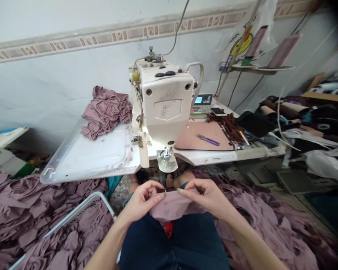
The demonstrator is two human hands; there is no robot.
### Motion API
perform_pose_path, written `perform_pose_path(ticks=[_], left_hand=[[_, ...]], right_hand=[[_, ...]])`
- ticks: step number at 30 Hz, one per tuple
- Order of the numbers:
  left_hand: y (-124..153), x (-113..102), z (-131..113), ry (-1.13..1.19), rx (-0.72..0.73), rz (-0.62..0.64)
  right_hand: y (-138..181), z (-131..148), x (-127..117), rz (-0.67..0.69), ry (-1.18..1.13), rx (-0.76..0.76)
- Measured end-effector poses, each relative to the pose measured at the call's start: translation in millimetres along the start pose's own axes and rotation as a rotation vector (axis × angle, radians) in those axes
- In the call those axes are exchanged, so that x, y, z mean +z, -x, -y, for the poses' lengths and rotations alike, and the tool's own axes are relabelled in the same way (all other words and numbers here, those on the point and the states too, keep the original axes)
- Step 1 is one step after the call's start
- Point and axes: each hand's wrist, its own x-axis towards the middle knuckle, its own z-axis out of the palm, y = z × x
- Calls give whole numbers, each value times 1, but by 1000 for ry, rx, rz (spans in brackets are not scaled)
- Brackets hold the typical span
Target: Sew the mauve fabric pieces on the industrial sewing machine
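Note:
A piece of mauve fabric (174,205) is stretched between my two hands, over my lap. My left hand (146,198) pinches its upper left edge between thumb and fingers. On the other side my right hand (204,193) pinches the upper right edge the same way. The cloth hangs down from both grips onto dark blue clothing. Just beyond my hands stands a white sewing machine (167,97), its metal plate (167,161) at the near edge of the table. Neither hand touches the machine.
Bunched mauve cloth (107,110) lies on a clear plastic board left of the machine. Purple thread snips (207,140) rest on a pink mat (186,137). A white basket (101,197) full of mauve fabric stands at lower left. Thread cones (284,50) stand at upper right.

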Motion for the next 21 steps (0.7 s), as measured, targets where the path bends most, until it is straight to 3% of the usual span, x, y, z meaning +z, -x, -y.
perform_pose_path(ticks=[8,14,21], left_hand=[[-8,-7,-25,-278,275,-45],[-24,-6,-30,-137,185,-150],[-49,-5,-41,-132,103,-323]], right_hand=[[0,29,0,-168,45,-153],[-18,27,-3,-294,-6,-194],[-49,12,-11,-301,-113,-116]])
